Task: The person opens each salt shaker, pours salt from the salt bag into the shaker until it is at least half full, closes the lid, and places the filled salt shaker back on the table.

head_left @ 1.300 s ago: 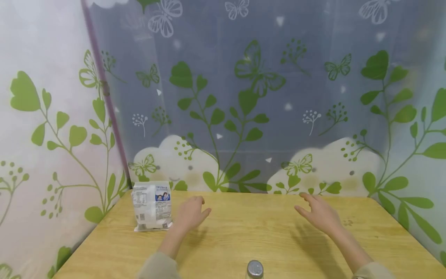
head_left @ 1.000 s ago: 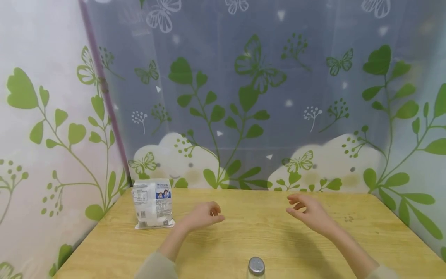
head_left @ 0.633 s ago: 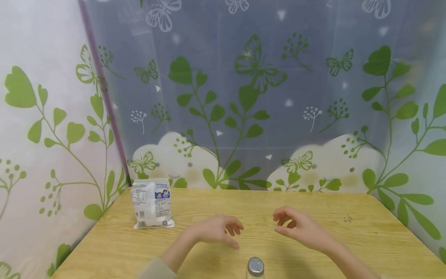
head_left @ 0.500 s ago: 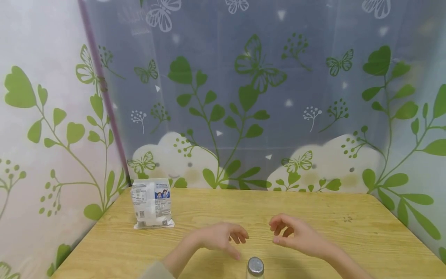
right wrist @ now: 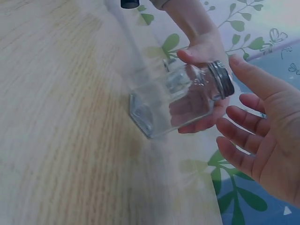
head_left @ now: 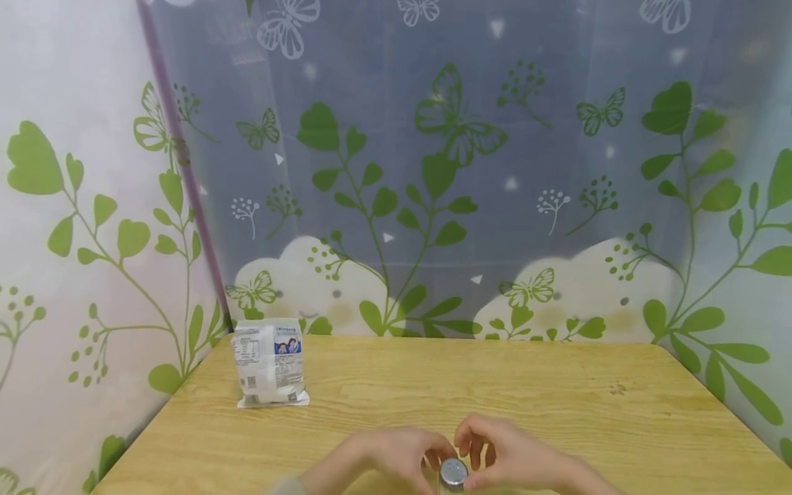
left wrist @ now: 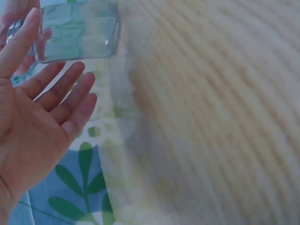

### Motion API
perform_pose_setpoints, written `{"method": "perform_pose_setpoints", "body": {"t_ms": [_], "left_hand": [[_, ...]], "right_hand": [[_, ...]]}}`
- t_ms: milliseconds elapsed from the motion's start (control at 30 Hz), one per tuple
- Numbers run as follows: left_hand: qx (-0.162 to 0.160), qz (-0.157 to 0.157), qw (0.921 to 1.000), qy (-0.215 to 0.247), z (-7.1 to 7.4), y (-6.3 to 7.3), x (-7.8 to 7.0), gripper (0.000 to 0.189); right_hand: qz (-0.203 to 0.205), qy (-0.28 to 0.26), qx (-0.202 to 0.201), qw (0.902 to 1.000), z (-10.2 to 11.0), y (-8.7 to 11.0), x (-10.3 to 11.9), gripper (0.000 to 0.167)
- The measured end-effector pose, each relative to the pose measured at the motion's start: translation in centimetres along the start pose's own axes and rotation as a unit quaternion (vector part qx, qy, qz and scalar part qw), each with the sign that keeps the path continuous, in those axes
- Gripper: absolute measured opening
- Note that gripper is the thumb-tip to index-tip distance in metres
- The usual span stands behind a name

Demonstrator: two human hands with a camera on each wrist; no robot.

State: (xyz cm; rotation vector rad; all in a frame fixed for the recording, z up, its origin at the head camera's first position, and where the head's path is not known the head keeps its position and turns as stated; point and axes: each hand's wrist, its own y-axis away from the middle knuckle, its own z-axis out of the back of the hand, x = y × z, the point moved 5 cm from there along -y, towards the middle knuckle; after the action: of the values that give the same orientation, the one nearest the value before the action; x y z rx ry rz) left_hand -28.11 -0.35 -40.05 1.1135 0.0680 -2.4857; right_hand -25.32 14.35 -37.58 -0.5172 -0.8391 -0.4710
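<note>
A clear glass jar [right wrist: 157, 110] with a square body and a silver metal lid [head_left: 454, 471] stands upright on the table. Only its top shows at the bottom edge of the head view. My left hand [head_left: 399, 454] is at the jar's left side, fingers loosely bent. In the left wrist view its thumb and fingers lie on either side of the glass, with a small gap at the fingertips. My right hand [head_left: 510, 455] is at the lid's right, thumb near the rim. In the right wrist view its fingers [right wrist: 236, 136] curve loosely beside the lid without closing on it.
A white printed packet [head_left: 269, 364] stands at the table's back left. The wooden table [head_left: 383, 378] ends at a patterned curtain [head_left: 396, 172] at the back and sides. A small black object [right wrist: 130, 3] shows at the top of the right wrist view.
Both hands have moved inward and toward the person, from wide apart over the table to either side of the jar. The packet and jar have stayed in place.
</note>
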Motion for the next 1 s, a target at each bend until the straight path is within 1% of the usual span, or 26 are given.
{"method": "perform_pose_setpoints", "body": {"t_ms": [67,100,167,200,233,300,400,500,567,667,733,833,900,1000], "left_hand": [[0.001,-0.013,0.9994,-0.034,-0.3,-0.2,-0.1,0.043],[0.002,-0.015,0.9991,-0.038,-0.4,-0.3,-0.1,0.042],[0.003,-0.019,0.9993,-0.032,-0.7,-0.4,-0.1,0.04],[0.0,-0.019,0.9991,-0.038,-0.7,-0.4,0.0,0.038],[-0.003,-0.018,0.9993,-0.033,-0.8,-0.4,0.0,0.035],[-0.01,-0.014,0.9998,-0.014,-0.9,-0.3,0.1,0.031],[-0.019,-0.012,0.9997,0.002,-0.9,-0.3,0.2,0.026],[-0.023,-0.014,0.9996,0.007,-0.9,-0.3,0.2,0.025],[-0.024,-0.015,0.9995,0.01,-0.9,-0.3,0.3,0.025],[-0.027,-0.014,0.9991,0.029,-0.8,-0.3,0.4,0.025],[-0.032,-0.013,0.9987,0.038,-0.7,-0.3,0.4,0.024],[-0.04,-0.01,0.9981,0.045,-0.6,-0.2,0.5,0.022],[-0.045,-0.016,0.998,0.042,-0.6,-0.3,0.4,0.022],[-0.058,-0.023,0.9967,0.052,-0.5,-0.2,0.4,0.021]], "right_hand": [[-0.011,-0.016,0.007,0.9998,-0.4,-0.1,-0.1,0.028],[-0.017,-0.02,0.011,0.9996,-0.5,-0.1,-0.2,0.026],[-0.031,-0.033,0.02,0.9988,-0.9,-0.1,-0.4,0.024],[-0.037,-0.042,0.024,0.9981,-1.0,-0.2,-0.5,0.023],[-0.042,-0.048,0.026,0.9976,-1.1,-0.2,-0.6,0.023],[-0.041,-0.046,0.024,0.9978,-1.3,-0.3,-0.7,0.023],[-0.041,-0.054,0.018,0.9975,-1.4,-0.4,-0.8,0.023],[-0.034,-0.043,0.008,0.9985,-1.4,-0.4,-0.9,0.021],[-0.032,-0.046,0.004,0.9984,-1.4,-0.4,-1.0,0.021],[-0.029,-0.051,0.0,0.9983,-1.4,-0.4,-1.0,0.021],[-0.026,-0.048,-0.005,0.9985,-1.4,-0.5,-1.0,0.02],[-0.016,-0.023,-0.017,0.9995,-1.3,-0.5,-1.0,0.019],[-0.017,-0.015,-0.023,0.9995,-1.2,-0.6,-1.0,0.019],[-0.023,-0.015,-0.034,0.999,-1.1,-0.6,-1.1,0.02]]}}
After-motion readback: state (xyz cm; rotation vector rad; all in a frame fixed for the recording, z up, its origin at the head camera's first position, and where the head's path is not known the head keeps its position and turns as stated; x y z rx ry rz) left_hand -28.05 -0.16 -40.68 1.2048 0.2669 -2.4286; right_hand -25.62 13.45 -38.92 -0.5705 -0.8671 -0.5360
